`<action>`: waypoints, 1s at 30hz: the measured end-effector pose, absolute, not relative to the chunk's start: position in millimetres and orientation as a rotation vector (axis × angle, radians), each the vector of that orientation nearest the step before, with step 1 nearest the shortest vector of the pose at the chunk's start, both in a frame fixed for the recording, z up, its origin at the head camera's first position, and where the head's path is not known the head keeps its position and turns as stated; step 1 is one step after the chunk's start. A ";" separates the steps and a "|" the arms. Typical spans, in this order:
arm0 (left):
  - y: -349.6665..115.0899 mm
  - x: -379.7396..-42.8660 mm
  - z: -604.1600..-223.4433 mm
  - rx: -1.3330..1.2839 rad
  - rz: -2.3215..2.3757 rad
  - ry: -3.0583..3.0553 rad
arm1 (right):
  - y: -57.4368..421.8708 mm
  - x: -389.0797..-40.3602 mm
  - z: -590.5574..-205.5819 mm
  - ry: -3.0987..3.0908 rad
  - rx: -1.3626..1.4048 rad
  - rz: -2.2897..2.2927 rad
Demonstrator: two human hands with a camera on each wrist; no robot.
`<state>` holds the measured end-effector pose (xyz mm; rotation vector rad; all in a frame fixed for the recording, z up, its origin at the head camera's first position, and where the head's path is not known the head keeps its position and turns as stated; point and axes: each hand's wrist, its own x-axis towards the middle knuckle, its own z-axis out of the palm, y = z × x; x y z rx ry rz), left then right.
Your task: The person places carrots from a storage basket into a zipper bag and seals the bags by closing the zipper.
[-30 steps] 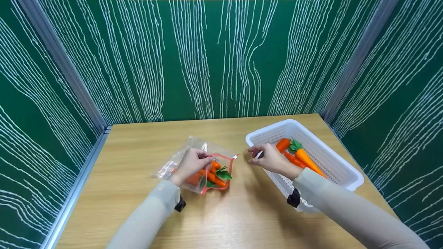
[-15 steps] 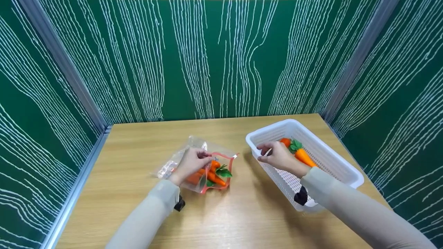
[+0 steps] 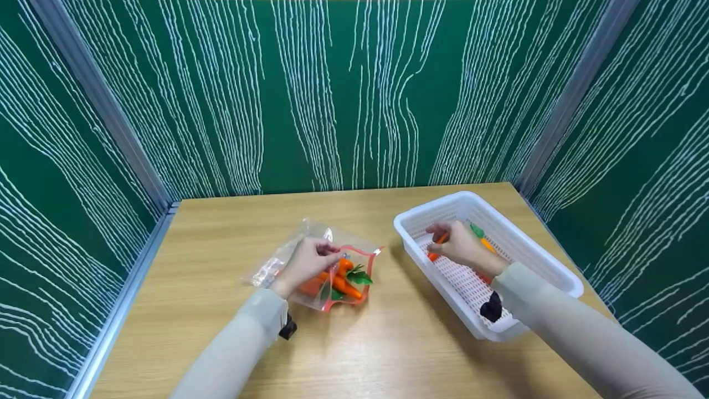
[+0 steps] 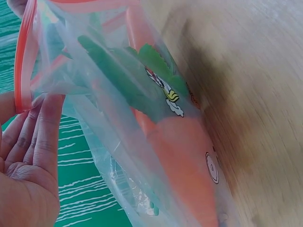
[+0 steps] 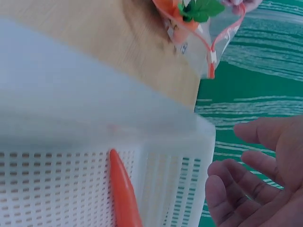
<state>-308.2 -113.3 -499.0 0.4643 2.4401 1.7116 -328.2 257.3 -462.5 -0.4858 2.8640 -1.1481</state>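
Note:
My left hand (image 3: 307, 263) pinches the red-edged opening of a clear zip bag (image 4: 113, 146), with the thumb on one side and fingers on the other. Inside lie orange carrots (image 3: 346, 288) with green leaves, one of them pressed against the printed plastic in the left wrist view. My right hand (image 3: 458, 244) is over the white basket (image 3: 570, 291), fingers loosely bent and nothing between them. Below that hand a reddish-orange carrot (image 5: 124, 196) lies on the basket floor. A lighter orange carrot (image 3: 488, 245) with green leaves is partly hidden behind the hand.
The wooden table (image 3: 232, 221) carries the bag at its middle and the basket at right. The basket's perforated walls stand up around the carrots. Green panels (image 3: 354, 111) with white lines enclose the table at back and sides.
My right hand has moved right, from the table side of the basket's left rim to over its inside. My left hand and the bag stay in place.

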 end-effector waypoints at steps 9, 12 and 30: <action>-113.8 -307.6 -500.1 0.448 1.715 2.442 | 279.4 -337.6 -468.5 2.773 -0.507 -1.077; -114.3 -306.8 -499.4 0.445 1.711 2.441 | 286.7 -340.3 -471.9 2.747 -0.558 -1.058; -112.0 -304.4 -498.5 0.396 1.626 2.471 | 324.5 -344.0 -473.6 2.708 -0.437 -0.721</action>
